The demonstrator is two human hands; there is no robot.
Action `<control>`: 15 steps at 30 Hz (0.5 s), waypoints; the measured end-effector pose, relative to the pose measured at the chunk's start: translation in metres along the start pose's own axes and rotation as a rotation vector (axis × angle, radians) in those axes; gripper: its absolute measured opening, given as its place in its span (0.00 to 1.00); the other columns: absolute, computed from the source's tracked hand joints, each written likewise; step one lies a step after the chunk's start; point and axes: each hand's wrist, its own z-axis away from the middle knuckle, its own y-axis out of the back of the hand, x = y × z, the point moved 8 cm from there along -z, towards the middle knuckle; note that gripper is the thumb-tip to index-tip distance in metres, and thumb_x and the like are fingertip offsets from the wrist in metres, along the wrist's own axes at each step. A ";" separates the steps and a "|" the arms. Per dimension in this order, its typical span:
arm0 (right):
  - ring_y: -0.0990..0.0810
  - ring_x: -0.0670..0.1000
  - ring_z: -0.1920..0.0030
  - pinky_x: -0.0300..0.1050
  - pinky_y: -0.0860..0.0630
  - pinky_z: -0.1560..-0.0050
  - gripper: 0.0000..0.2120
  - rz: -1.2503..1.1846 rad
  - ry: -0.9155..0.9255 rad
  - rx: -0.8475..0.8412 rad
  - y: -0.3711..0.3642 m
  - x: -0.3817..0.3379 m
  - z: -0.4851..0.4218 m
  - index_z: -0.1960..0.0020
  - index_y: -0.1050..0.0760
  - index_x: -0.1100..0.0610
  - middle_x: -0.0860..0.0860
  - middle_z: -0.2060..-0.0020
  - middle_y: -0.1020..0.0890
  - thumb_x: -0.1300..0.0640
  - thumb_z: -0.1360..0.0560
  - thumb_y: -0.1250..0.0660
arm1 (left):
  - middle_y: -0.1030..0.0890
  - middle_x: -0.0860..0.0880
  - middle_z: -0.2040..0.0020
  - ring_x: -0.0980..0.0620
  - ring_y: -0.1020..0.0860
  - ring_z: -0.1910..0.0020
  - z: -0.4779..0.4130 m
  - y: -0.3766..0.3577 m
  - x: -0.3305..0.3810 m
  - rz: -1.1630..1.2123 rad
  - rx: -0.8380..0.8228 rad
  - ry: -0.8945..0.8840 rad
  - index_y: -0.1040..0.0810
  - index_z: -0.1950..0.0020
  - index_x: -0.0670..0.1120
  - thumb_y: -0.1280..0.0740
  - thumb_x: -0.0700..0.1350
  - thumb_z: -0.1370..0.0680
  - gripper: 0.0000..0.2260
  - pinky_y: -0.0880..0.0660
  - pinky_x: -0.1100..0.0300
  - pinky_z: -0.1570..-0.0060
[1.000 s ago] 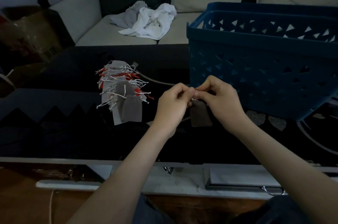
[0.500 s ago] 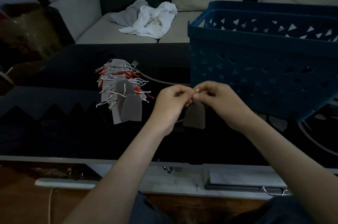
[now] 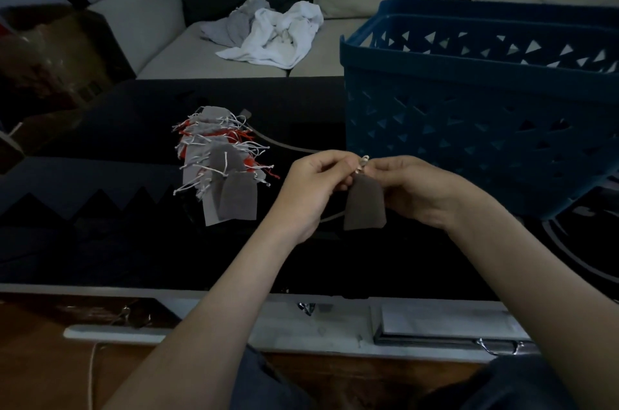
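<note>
Grey tag [image 3: 365, 205] hangs above the counter [image 3: 100, 242]. The left hand [image 3: 311, 188] and right hand [image 3: 415, 188] both pinch its string [image 3: 364, 162] at the top. A loop now shows above the fingertips, absent a second ago. Knot judged nearly tied. Pile [image 3: 221, 168] lies to the left.

Home living room: cushioned sofa [image 3: 187, 51], crumpled laundry [image 3: 271, 31], basket [image 3: 469, 114].
</note>
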 end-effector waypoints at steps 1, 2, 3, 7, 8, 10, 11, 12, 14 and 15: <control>0.19 0.44 0.63 0.37 0.24 0.60 0.05 -0.070 -0.013 -0.028 -0.002 0.000 0.002 0.57 0.22 0.61 0.50 0.65 0.17 0.64 0.26 0.38 | 0.21 0.52 0.66 0.61 0.26 0.68 0.000 -0.001 0.001 0.033 -0.011 -0.007 0.19 0.57 0.43 0.36 0.35 0.22 0.09 0.28 0.69 0.62; 0.19 0.44 0.65 0.36 0.23 0.64 0.06 -0.124 -0.020 -0.056 -0.004 -0.001 0.004 0.56 0.23 0.62 0.50 0.66 0.17 0.63 0.29 0.37 | 0.20 0.53 0.66 0.61 0.26 0.68 0.000 -0.002 0.001 0.060 -0.024 -0.015 0.19 0.58 0.43 0.36 0.35 0.22 0.08 0.28 0.69 0.62; 0.19 0.44 0.66 0.36 0.23 0.66 0.07 -0.158 -0.025 -0.081 -0.006 -0.002 0.006 0.55 0.23 0.62 0.51 0.67 0.17 0.63 0.31 0.37 | 0.20 0.53 0.66 0.61 0.26 0.67 0.001 -0.003 0.002 0.076 -0.041 -0.023 0.19 0.58 0.42 0.36 0.35 0.22 0.08 0.27 0.69 0.62; 0.19 0.43 0.68 0.35 0.24 0.67 0.09 -0.144 -0.029 -0.120 -0.007 -0.002 0.009 0.54 0.23 0.63 0.50 0.68 0.18 0.62 0.32 0.38 | 0.18 0.54 0.62 0.59 0.24 0.63 0.003 -0.005 0.007 0.019 -0.112 -0.088 0.19 0.57 0.44 0.36 0.35 0.22 0.09 0.27 0.66 0.58; 0.20 0.43 0.68 0.35 0.24 0.67 0.08 -0.126 -0.026 -0.115 -0.005 -0.001 0.008 0.55 0.23 0.62 0.50 0.68 0.18 0.61 0.32 0.37 | 0.18 0.54 0.61 0.59 0.24 0.61 0.004 -0.005 0.010 -0.025 -0.122 -0.118 0.19 0.57 0.45 0.36 0.35 0.22 0.09 0.27 0.66 0.57; 0.20 0.43 0.66 0.36 0.24 0.63 0.09 -0.076 -0.021 -0.097 -0.001 0.001 0.005 0.55 0.22 0.61 0.49 0.67 0.18 0.58 0.31 0.36 | 0.18 0.54 0.60 0.58 0.23 0.59 0.005 -0.002 0.017 -0.146 -0.123 -0.186 0.19 0.56 0.45 0.35 0.35 0.23 0.07 0.26 0.65 0.55; 0.22 0.44 0.64 0.38 0.25 0.59 0.09 -0.055 -0.024 -0.085 0.001 0.003 0.004 0.55 0.21 0.60 0.50 0.66 0.19 0.56 0.31 0.35 | 0.18 0.54 0.60 0.58 0.22 0.58 0.006 0.000 0.020 -0.211 -0.118 -0.218 0.19 0.56 0.44 0.34 0.35 0.23 0.06 0.26 0.66 0.54; 0.24 0.46 0.63 0.39 0.27 0.57 0.09 -0.039 -0.027 -0.074 0.003 0.004 0.002 0.56 0.20 0.59 0.50 0.65 0.20 0.55 0.32 0.34 | 0.18 0.53 0.59 0.58 0.22 0.58 0.006 0.001 0.023 -0.266 -0.116 -0.247 0.19 0.55 0.44 0.34 0.36 0.23 0.06 0.25 0.66 0.53; 0.28 0.47 0.62 0.40 0.30 0.57 0.08 -0.016 -0.027 -0.053 0.005 0.004 0.001 0.60 0.18 0.56 0.51 0.64 0.23 0.53 0.33 0.33 | 0.18 0.53 0.59 0.59 0.21 0.57 0.007 0.002 0.027 -0.351 -0.115 -0.296 0.18 0.54 0.44 0.33 0.36 0.23 0.05 0.25 0.66 0.52; 0.28 0.47 0.61 0.41 0.31 0.56 0.08 0.001 -0.024 -0.046 0.005 0.003 0.001 0.61 0.17 0.55 0.51 0.64 0.24 0.52 0.34 0.32 | 0.18 0.53 0.58 0.59 0.21 0.57 0.007 0.002 0.028 -0.385 -0.114 -0.312 0.18 0.54 0.45 0.33 0.37 0.23 0.05 0.25 0.66 0.52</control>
